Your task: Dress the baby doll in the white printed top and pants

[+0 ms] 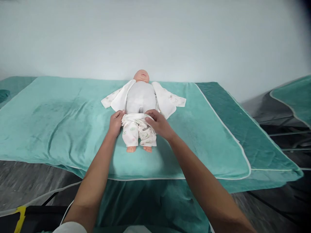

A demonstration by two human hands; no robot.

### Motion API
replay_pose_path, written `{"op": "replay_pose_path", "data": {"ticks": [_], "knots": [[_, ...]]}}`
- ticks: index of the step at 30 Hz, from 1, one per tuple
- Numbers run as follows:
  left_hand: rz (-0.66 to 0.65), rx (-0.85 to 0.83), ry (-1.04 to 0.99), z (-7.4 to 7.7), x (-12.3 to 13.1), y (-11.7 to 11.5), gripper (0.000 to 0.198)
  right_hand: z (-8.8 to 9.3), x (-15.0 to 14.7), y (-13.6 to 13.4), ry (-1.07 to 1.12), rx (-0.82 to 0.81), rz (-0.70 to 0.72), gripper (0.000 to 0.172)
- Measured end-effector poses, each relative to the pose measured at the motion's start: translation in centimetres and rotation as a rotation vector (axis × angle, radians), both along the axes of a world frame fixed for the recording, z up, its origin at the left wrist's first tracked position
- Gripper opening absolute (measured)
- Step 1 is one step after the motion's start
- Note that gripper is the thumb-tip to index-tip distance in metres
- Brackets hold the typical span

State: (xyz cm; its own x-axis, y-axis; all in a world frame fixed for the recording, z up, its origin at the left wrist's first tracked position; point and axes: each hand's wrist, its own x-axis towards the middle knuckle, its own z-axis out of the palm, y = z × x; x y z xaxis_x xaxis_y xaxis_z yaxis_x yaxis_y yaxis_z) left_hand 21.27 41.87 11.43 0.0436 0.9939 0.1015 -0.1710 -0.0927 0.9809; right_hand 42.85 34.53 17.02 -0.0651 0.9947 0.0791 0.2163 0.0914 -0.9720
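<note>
A baby doll [141, 97] lies on its back on a teal towel [60, 123], head toward the wall. Its white printed top [167, 102] is spread open to both sides of the bare torso. It wears white printed trousers [136, 132], and two bare feet show below them. My left hand [116, 122] pinches the trousers' waistband at the doll's right hip. My right hand [157, 123] grips the waistband at the other hip, fingers curled over the fabric.
A darker teal cloth [243, 129] lies under the towel and reaches out to the right. Another teal cloth [293, 97] sits at the far right. A pale wall [155, 38] stands behind. A yellow-marked dark edge [20, 220] shows at the lower left.
</note>
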Motion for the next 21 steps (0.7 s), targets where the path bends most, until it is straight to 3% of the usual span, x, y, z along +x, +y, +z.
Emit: {"op": "replay_pose_path", "data": {"ticks": [5, 10, 14, 18, 21], "knots": [[-0.074, 0.033, 0.044, -0.1, -0.3, -0.1, 0.025, -2.7, 2.3, 0.1, 0.208, -0.016, -0.083, 0.049], [0.298, 0.266, 0.318, -0.3, -0.3, 0.9, 0.016, -5.1, 3.1, -0.6, 0.241, -0.011, -0.082, 0.039], [0.544, 0.210, 0.661, -0.4, -1.0, 4.2, 0.022, -5.4, 3.1, -0.8, 0.247, 0.005, -0.075, 0.039], [0.591, 0.080, 0.909, 0.0, -1.9, 7.5, 0.019, -5.4, 3.3, -0.7, 0.262, 0.000, -0.099, 0.040], [0.545, 0.064, 0.892, 0.2, -2.1, 8.5, 0.013, -5.4, 3.5, -0.6, 0.255, 0.003, -0.093, 0.038]]}}
